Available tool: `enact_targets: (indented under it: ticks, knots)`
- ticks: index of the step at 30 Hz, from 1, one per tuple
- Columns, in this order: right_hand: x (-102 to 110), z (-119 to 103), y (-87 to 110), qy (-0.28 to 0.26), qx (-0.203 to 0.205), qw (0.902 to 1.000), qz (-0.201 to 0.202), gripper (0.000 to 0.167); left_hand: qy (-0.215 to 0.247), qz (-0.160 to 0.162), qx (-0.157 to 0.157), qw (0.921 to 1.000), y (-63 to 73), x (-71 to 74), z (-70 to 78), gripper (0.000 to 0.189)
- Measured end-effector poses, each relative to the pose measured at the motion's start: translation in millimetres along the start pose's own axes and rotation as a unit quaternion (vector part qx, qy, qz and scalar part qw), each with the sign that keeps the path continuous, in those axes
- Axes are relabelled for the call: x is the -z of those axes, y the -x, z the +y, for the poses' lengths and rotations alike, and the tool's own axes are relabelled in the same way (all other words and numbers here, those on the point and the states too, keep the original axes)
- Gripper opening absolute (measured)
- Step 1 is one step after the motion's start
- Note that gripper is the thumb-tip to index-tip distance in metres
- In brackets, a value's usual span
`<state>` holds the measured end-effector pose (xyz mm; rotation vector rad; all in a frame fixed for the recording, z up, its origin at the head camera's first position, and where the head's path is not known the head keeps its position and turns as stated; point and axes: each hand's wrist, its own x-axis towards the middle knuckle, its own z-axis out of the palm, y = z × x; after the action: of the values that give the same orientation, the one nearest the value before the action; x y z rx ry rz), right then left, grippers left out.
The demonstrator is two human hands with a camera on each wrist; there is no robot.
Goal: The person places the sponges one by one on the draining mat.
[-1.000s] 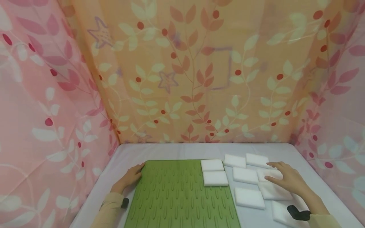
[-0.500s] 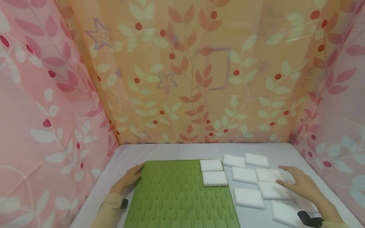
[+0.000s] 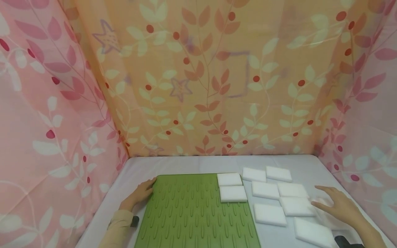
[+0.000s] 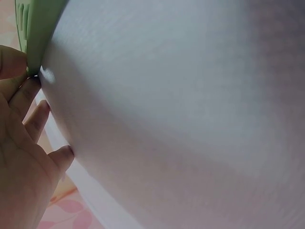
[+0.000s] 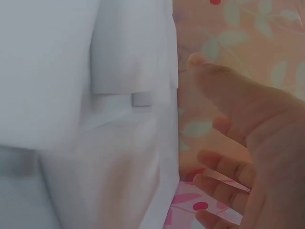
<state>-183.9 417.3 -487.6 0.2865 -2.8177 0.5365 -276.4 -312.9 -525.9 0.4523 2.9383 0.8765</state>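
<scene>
A green mat (image 3: 186,206) with raised oblong bumps lies on the white table. My left hand (image 3: 139,193) rests at its far left corner; in the left wrist view, the thumb (image 4: 12,63) lies against the mat while other fingertips touch the white cloth beside it. Two white rectangular blocks (image 3: 233,194) sit one behind the other at the mat's far right corner. To the right, several similar white blocks (image 3: 270,214) lie on the table. My right hand (image 3: 339,205), holding nothing, hovers right of these blocks with thumb and fingers spread apart.
A patterned orange cloth wall (image 3: 217,103) rises behind the table. Pink leaf-printed cloth walls (image 3: 62,103) enclose both sides. Another white block (image 3: 313,232) lies close to the right wrist, near the front. White cloth (image 3: 186,163) covers the table.
My right hand has drawn back to the right and slightly nearer, away from the blocks it hovered over. The left hand, mat and blocks have stayed in place.
</scene>
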Motion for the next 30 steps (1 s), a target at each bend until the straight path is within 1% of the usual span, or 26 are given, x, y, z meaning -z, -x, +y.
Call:
enact_targets:
  ticks: [5,9,13,15,20,23,25,28,30]
  knots:
    - [0,11,9.3,0.01,-0.006,0.9997,-0.023,0.068,-0.005,0.001,0.001,1.0,1.5,-1.2,-1.5,0.053]
    - [-3,18,16.2,0.012,-0.003,0.9996,-0.024,0.069,-0.008,0.002,-0.003,1.0,2.6,-1.1,-0.9,0.053]
    - [-8,29,22.2,0.015,0.004,0.9999,-0.001,0.065,0.0,0.0,-0.005,1.0,2.3,-0.1,1.3,0.053]
    - [-10,34,24.4,0.019,0.008,0.9997,0.011,0.064,0.005,0.001,-0.001,1.0,1.6,0.3,2.1,0.053]
    - [-13,45,29.6,0.03,0.008,0.9994,0.015,0.062,0.005,0.002,0.003,1.0,-0.1,-0.7,2.4,0.053]
    - [-12,48,32.5,0.024,0.001,0.9997,0.007,0.061,0.002,-0.002,0.001,1.0,-0.3,-1.8,2.3,0.052]
    - [-10,49,34.1,0.015,-0.003,0.9999,-0.007,0.061,-0.001,-0.003,0.0,1.0,-0.2,-2.6,2.2,0.052]
    - [-10,46,34.6,0.01,-0.019,0.999,-0.038,0.061,0.002,-0.002,0.006,1.0,0.4,-2.4,2.4,0.053]
    - [-10,43,34.2,0.012,-0.034,0.9972,-0.065,0.064,-0.005,0.002,0.003,1.0,0.7,-2.1,1.7,0.053]
